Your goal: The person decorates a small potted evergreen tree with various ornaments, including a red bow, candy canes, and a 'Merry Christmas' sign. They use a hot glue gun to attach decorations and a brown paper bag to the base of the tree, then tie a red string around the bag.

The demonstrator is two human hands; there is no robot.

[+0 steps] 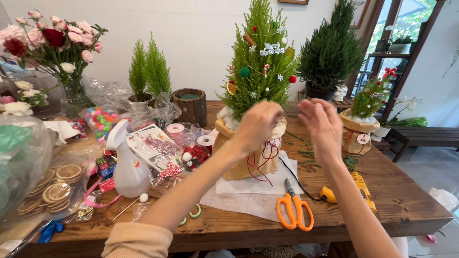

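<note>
While the small decorated conifer (260, 57) on the wooden table (392, 191) already wears baubles, candy canes and a burlap wrap (red cord dangling loose), the left hand (256, 125) curls closed at its base, contents hidden, and the right hand (321, 123) hovers open beside it.

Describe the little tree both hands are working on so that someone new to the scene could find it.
On the wooden table, look just behind the orange-handled scissors. The decorated tree stands there in a tan wrap with red cord, left hand and right hand raised before it. It alone carries baubles, candy canes and snowflakes.
</note>
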